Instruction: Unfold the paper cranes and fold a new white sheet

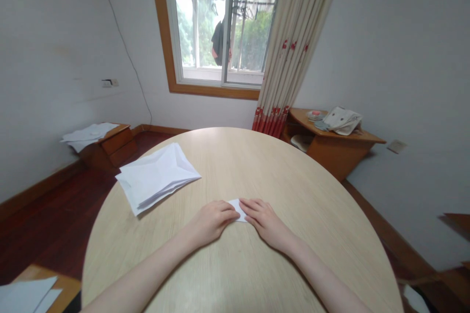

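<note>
A small piece of white paper (238,209), seemingly folded, lies on the round wooden table (235,274) close in front of me. At its left edge, my left hand (216,217) has its fingers bent together and closed on the paper, with the thumb tucked low. From the other side my right hand (262,220) rests on the paper's right part, fingers stretched out and lying flat. Both hands cover much of the paper, so its full outline is hidden.
A loose stack of white paper sheets (157,176) lies on the table to the left. Beyond the table are a low cabinet with papers (110,144), a corner desk (334,149) with a bag (343,120), and a curtain (290,44). More sheets (27,296) lie at bottom left.
</note>
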Motion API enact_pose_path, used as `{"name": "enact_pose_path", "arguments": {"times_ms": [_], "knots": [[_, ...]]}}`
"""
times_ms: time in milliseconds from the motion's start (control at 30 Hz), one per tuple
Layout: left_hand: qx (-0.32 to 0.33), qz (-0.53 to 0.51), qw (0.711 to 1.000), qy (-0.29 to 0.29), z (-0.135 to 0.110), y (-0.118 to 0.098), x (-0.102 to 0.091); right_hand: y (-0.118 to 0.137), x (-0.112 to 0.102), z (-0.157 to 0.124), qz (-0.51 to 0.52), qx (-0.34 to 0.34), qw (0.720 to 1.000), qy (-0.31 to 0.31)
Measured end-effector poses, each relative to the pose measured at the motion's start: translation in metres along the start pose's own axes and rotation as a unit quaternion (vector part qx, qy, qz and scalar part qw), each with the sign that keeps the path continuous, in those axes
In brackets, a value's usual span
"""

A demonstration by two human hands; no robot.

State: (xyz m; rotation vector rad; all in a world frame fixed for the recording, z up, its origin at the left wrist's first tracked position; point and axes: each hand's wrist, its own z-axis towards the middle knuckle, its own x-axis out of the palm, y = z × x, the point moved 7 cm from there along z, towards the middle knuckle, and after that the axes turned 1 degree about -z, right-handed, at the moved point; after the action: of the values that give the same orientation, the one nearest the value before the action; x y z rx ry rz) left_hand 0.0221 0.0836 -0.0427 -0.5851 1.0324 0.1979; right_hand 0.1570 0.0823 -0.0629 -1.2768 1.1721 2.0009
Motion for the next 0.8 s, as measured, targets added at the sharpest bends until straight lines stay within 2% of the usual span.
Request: {"name": "enact_pose_path", "arguments": {"times_ms": [233,433,800], "knots": [[0.002,0.078,0.997,0.02,0.001,-0.006,0.001,0.005,-0.003,-0.001,-0.007,-0.012,1.0,-0.023],[-0.019,0.088,0.995,0.032,0.001,-0.01,-0.001,0.007,-0.005,-0.002,0.0,-0.022,0.999,-0.033],[-0.056,0.135,0.989,-0.014,0.003,-0.016,-0.014,0.018,-0.016,-0.005,-0.019,-0.021,0.999,-0.02]]}}
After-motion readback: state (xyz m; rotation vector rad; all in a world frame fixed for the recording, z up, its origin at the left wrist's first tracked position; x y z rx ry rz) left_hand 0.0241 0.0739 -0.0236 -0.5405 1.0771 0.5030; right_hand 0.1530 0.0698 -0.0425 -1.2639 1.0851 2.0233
